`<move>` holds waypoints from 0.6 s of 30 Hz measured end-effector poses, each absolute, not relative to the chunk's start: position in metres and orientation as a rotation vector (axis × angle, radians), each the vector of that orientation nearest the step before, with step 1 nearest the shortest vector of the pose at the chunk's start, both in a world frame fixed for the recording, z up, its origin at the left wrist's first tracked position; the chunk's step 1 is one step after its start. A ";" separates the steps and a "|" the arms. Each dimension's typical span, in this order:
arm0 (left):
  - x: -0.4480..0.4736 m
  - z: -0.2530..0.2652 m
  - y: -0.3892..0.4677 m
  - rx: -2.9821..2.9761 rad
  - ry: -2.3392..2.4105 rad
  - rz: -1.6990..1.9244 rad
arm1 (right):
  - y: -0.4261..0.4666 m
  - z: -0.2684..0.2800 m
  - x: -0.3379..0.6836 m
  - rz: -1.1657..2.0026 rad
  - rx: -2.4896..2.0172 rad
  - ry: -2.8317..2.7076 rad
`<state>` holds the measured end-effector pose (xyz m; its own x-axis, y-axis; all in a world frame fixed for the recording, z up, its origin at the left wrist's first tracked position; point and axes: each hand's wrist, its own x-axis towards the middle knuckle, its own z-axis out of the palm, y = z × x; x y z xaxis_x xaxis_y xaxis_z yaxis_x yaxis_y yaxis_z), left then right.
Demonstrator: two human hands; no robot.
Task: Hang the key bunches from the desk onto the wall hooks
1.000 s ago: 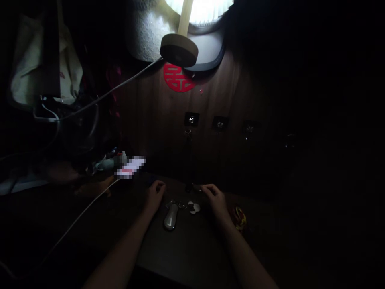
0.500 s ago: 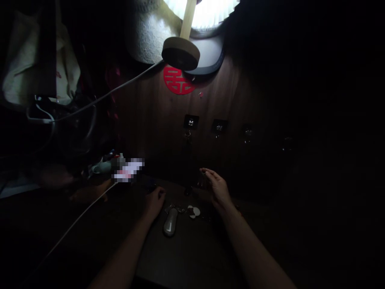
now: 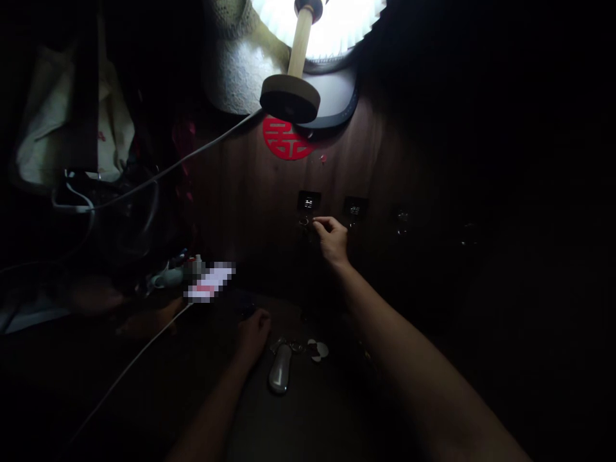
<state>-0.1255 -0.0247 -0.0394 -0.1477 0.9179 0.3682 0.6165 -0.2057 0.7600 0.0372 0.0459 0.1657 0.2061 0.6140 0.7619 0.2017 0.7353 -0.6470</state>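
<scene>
A bright lamp lights the dim room from above, across a wood-grain wall bearing a red cutout and dark plates. The right hand, thumb and forefinger nearly meeting, is just beside a metal ring under the leftmost plate. On the table the left hand rests curled near a grey fob and rounded white pieces; whether either grips anything, I cannot tell

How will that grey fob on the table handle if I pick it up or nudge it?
The grey fob has a smooth, glossy face, so it's probably stiff and may feel slick. Lying on its long side, it seems likelier to slide or swivel than tip. The metal rings at its far end look linked to it and would probably dangle.
</scene>
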 end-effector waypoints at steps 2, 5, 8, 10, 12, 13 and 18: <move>-0.125 -0.039 -0.024 1.787 1.720 1.302 | 0.053 0.171 0.033 0.233 -0.792 -1.414; -0.125 -0.038 -0.025 1.781 1.720 1.286 | 0.058 0.175 0.028 0.087 -0.863 -1.500; -0.124 -0.036 -0.026 1.785 1.734 1.265 | 0.062 0.176 0.028 0.032 -0.892 -1.545; -0.124 -0.036 -0.025 1.790 1.754 1.246 | 0.065 0.174 0.029 0.033 -0.914 -1.541; -0.124 -0.036 -0.025 1.793 1.760 1.237 | 0.067 0.171 0.030 0.047 -0.932 -1.536; -0.125 -0.037 -0.024 1.793 1.758 1.240 | 0.068 0.169 0.031 0.055 -0.936 -1.537; -0.126 -0.040 -0.022 1.798 1.748 1.220 | 0.065 0.153 0.035 0.074 -0.944 -1.535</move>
<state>-0.1257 -0.0218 -0.0399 -0.1328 0.9345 0.3302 0.6323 -0.1767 0.7543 0.0346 0.0647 0.1530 0.1070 0.5885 0.8014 0.5081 0.6605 -0.5528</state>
